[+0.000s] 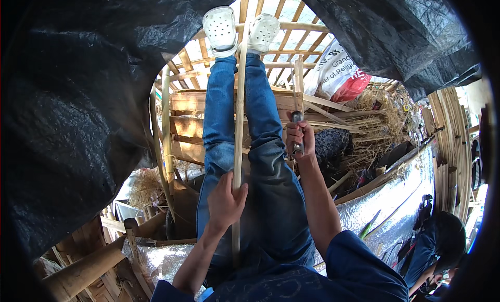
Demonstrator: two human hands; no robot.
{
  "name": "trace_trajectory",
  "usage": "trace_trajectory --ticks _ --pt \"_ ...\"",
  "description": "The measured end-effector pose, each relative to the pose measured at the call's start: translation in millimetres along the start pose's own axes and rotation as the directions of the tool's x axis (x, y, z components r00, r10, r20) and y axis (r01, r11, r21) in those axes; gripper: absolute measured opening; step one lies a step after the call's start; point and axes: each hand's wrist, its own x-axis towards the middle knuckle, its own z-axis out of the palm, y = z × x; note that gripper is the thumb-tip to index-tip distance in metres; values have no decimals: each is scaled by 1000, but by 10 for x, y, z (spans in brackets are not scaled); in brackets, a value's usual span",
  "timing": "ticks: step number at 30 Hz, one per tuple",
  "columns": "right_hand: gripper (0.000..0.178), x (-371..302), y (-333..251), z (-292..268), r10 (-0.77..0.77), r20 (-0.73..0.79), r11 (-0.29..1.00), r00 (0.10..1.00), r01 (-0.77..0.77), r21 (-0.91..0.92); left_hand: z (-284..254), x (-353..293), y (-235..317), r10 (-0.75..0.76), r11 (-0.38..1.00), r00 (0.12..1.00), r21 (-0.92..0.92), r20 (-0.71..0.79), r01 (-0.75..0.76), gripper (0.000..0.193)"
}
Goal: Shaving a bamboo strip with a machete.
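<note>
A long, pale bamboo strip [239, 109] runs lengthwise between my legs, from near my shoes down to my lap. My left hand [227, 200] is closed on its lower part, with the thumb at the right side of the strip. To the right of my knee, my right hand [300, 135] grips a tool by its dark handle with shiny metal ends [297, 117]. A flat, tan, narrow piece [298, 75] shows in line beyond the handle. I cannot tell whether it is the tool's blade or a separate slat.
Black plastic sheeting [73, 93] hangs at the left and upper right. A bamboo lattice [291, 26] lies under my shoes. Straw [383, 112], a white-and-red sack [338, 70] and silver foil sheeting [385, 192] are on the right. Another person [437, 244] is at the lower right.
</note>
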Motion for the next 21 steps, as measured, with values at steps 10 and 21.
trace_trajectory --ticks 10,21 --pt "32 -316 -148 651 -244 -436 764 866 -105 -636 -19 -1 -18 0 1000 1000 19 -7 0 39" --pt "33 -18 150 622 -138 -456 714 879 -231 -661 5 -9 32 -26 999 1000 -26 -1 26 41"
